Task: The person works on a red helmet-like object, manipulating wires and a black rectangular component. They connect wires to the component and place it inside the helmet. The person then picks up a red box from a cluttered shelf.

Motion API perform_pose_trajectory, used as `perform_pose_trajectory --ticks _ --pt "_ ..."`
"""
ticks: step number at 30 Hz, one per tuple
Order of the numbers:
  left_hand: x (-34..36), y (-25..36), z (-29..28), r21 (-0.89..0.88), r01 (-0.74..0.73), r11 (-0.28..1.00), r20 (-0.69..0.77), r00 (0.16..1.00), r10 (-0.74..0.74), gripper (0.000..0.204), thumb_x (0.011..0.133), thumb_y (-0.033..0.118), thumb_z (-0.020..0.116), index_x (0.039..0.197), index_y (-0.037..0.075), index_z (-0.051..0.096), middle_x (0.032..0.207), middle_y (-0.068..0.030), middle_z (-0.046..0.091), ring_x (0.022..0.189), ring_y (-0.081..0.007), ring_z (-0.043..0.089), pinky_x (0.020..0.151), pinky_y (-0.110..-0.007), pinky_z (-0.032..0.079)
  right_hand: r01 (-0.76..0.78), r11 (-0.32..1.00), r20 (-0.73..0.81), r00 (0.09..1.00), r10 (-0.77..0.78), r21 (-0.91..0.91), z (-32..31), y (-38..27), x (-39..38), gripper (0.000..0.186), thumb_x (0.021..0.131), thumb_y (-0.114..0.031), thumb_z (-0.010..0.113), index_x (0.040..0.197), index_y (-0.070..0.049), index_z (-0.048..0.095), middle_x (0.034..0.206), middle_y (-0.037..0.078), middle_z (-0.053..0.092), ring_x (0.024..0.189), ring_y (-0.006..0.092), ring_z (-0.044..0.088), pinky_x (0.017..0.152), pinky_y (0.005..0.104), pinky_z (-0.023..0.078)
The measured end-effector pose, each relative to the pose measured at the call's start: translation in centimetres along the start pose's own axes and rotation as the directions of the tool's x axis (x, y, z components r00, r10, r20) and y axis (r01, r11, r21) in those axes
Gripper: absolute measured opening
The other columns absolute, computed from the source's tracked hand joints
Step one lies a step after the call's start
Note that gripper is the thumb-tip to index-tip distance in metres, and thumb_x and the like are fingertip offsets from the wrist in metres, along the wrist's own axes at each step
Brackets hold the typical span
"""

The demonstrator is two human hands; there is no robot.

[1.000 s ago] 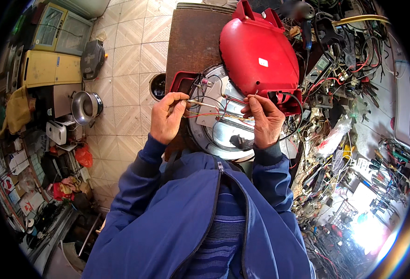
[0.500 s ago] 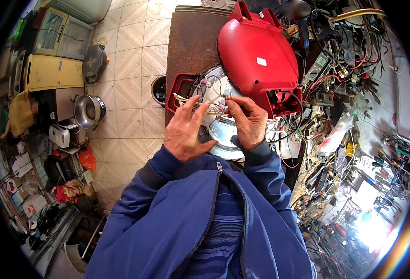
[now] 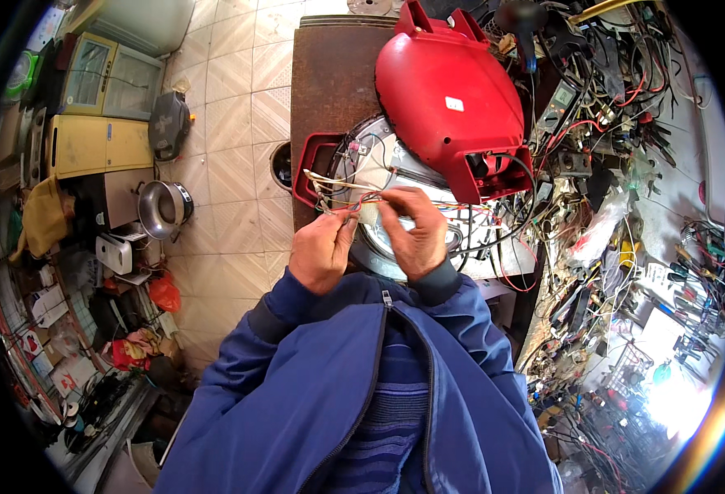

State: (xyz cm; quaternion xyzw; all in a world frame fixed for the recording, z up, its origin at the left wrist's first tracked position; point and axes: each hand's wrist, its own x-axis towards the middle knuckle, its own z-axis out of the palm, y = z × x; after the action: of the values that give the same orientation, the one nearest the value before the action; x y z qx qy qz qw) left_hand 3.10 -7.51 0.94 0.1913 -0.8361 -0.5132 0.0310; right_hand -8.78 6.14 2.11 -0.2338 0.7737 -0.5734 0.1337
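Pinching a small white connector [image 3: 370, 213] between both hands, left hand [image 3: 321, 251] and right hand [image 3: 416, 230] closed on it and its coloured wires [image 3: 338, 198], above the opened appliance's metal base [image 3: 395, 169], red shell [image 3: 449, 99] propped behind, cluttered workbench [image 3: 609, 206] alongside.

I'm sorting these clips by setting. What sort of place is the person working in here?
Most likely a small appliance repair shop. Both hands, left hand and right hand, work on wires of an opened red cooker; the workbench is heaped with cables and tools, and old appliances line the tiled floor.
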Motion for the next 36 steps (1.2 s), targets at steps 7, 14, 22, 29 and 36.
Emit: perform_pose_trajectory --ticks 7,14,22,29,36 --pt "-0.1 1.4 -0.5 -0.602 0.515 0.610 0.405 0.855 -0.322 0.028 0.106 0.027 0.048 0.102 0.001 0.058 0.099 -0.0107 0.067 0.084 -0.0167 0.068 0.062 -0.028 0.054 -0.629 0.667 0.284 0.776 0.563 0.399 -1.9 3.7 -3.9 0.026 0.096 -0.022 0.068 0.103 0.003 0.069 0.080 0.006 0.068 0.061 0.0090 0.061 0.052 0.0232 0.047" --pt "-0.7 1.4 0.3 -0.533 0.480 0.697 0.435 0.862 -0.261 0.030 0.106 0.029 0.047 0.095 0.002 0.055 0.083 -0.0038 0.056 0.072 -0.0121 0.061 0.058 -0.028 0.055 -0.744 0.437 0.484 0.664 0.570 0.506 0.6 3.4 -4.2 0.022 0.095 -0.021 0.069 0.097 0.001 0.071 0.072 0.003 0.065 0.055 0.0052 0.052 0.046 0.0216 0.038" --pt "-0.8 1.6 -0.2 -0.393 0.382 0.836 0.270 0.918 -0.292 0.036 0.105 0.028 0.049 0.088 -0.001 0.060 0.077 -0.0049 0.061 0.066 -0.0111 0.062 0.054 -0.026 0.050 -0.677 0.589 0.317 0.731 0.604 0.440 0.6 5.2 -5.1 0.014 0.091 -0.013 0.069 0.089 0.000 0.069 0.069 0.002 0.063 0.055 0.0073 0.054 0.051 0.0243 0.043" --pt "-1.4 3.1 0.1 0.152 0.048 0.987 0.008 0.999 -0.050 0.021 0.095 0.022 0.064 0.087 0.002 0.067 0.075 -0.0116 0.069 0.062 -0.0228 0.066 0.054 -0.033 0.050 -0.664 0.598 0.267 0.738 0.619 0.449 -2.3 4.3 -5.4 0.016 0.092 -0.013 0.068 0.089 0.002 0.066 0.065 0.002 0.060 0.050 0.0079 0.053 0.045 0.0236 0.041" --pt "-2.1 4.9 1.0 0.390 -0.087 0.917 -0.004 0.995 0.096 0.015 0.085 0.019 0.074 0.081 0.007 0.068 0.072 -0.0121 0.064 0.061 -0.0326 0.063 0.052 -0.041 0.048 -0.661 0.654 0.246 0.748 0.617 0.368 -3.6 4.6 -6.3 0.016 0.093 -0.013 0.069 0.090 0.002 0.067 0.066 0.000 0.060 0.050 0.0050 0.049 0.045 0.0225 0.039"
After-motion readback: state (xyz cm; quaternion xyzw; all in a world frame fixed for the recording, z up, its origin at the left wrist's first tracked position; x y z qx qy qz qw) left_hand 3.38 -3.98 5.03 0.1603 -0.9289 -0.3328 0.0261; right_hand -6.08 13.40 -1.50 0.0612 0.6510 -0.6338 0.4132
